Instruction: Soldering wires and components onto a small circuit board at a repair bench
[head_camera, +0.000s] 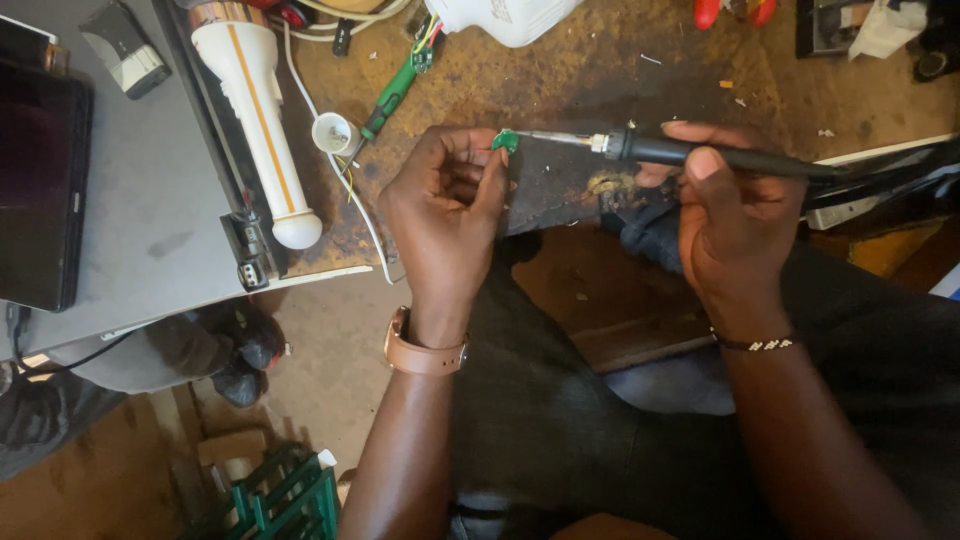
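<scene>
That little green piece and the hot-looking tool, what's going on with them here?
A person's left hand pinches a small green circuit board at its fingertips. The right hand holds a black soldering iron, its metal tip touching the board. On the worn workbench beside them lie a white flashlight and a green-handled screwdriver.

A white torch (262, 130) lies beside a green screwdriver (392, 98) and laptop (38, 185).

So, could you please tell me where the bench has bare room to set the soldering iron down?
The widest bare patch is the stained brown benchtop above the black-handled soldering iron, right of the white plastic jug. Bare grey panel lies between the dark tablet and the white torch. Around the green-handled screwdriver and small white cup it is crowded.
</scene>
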